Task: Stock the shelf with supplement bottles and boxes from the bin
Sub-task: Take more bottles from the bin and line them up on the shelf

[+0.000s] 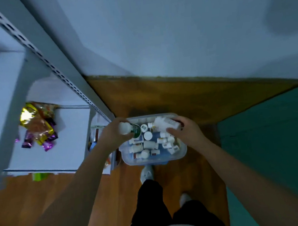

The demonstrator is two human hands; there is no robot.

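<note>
From the head view, a clear plastic bin sits on the wooden floor at about six o'clock, just past the person's feet, with a heap of small white supplement bottles lying every which way inside it. The left hand is at the bin's nine o'clock rim, its fingers curled round a green bottle with a white cap, held tipped on its side above the pile. The right hand is at the three o'clock side, fingers wrapped over a pale, translucent bottle at the top of the heap. The grey metal shelf stands off at nine o'clock, its slotted upright running up toward eleven. On its lower board lie shiny gold and purple snack packets. A teal mat covers the floor at three o'clock.
</note>
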